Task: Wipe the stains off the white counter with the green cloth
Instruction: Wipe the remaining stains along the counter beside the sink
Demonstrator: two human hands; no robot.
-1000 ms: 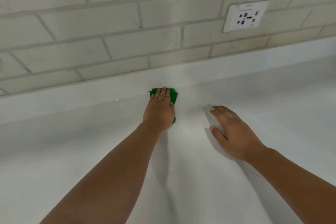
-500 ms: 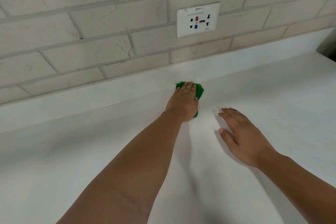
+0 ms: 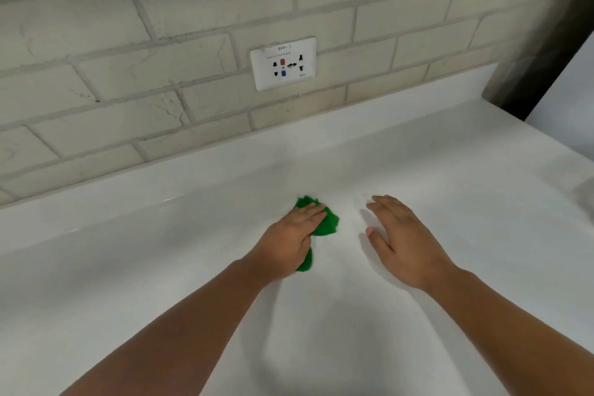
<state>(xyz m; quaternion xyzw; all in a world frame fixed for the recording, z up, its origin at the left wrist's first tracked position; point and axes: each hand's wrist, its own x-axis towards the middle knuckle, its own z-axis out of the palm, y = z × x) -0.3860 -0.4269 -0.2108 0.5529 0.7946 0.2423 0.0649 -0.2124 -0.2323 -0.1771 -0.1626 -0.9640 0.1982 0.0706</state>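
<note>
The green cloth (image 3: 327, 224) lies crumpled on the white counter (image 3: 160, 267), mostly under my left hand (image 3: 289, 243), which presses it flat with straight fingers. Green edges show past the fingertips and below the palm. My right hand (image 3: 403, 239) rests flat on the counter just right of the cloth, fingers spread and straight, holding nothing. I see no distinct stains on the counter from here.
A beige brick-tile wall rises behind a low white backsplash ledge (image 3: 225, 151). A white wall socket (image 3: 283, 63) sits in the tiles above the hands. A dark vertical edge (image 3: 546, 51) stands at the far right end of the counter.
My left hand has drawn the cloth back from the backsplash toward me. The view has shifted, so the socket now sits nearer the centre. My right hand stays flat beside the cloth.
</note>
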